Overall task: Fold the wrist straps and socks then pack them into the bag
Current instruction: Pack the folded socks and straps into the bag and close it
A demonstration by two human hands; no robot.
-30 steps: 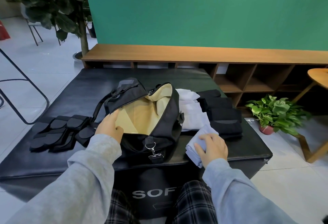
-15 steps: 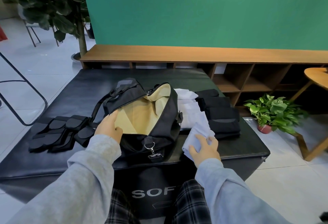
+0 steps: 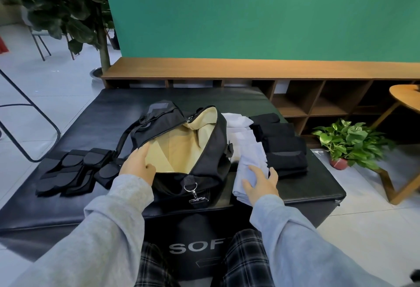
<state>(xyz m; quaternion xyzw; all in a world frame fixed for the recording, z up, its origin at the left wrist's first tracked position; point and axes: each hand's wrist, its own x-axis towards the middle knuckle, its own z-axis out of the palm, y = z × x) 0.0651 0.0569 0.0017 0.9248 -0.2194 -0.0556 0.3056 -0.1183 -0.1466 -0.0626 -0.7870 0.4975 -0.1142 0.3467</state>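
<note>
The right hand [image 3: 260, 181] is laid over the nearest folded white sock [image 3: 247, 173], with the fingers spread across its top and the thumb curled round its near edge, so the sock is gripped rather than merely touched. The left hand [image 3: 138, 164] is set at the left lip of the bag [image 3: 204, 150], where the fingers are hooked over the edge and the mouth is held open on its tan lining.

The step in hand appears to be the moving of this white sock into the bag. It would be done best if the fold were pinched through all its layers before being lifted, since a soft bundle taken only by its top layer is likely to fall open. The sock should be carried low over the zip edge and laid flat against the lining, towards one end, so that room is left for the rest. The mouth should be kept spread until the sock has been released inside.

More white socks [image 3: 238, 132] are lined up just behind the gripped one, beside the bag's right wall. A stack of folded black socks [image 3: 284, 148] is placed to their right. The wrist straps [image 3: 70, 171] are laid out left of the bag, on the black padded surface [image 3: 68, 127]; whether they have been fully folded cannot be told. Nothing can be seen inside the bag yet.
</note>
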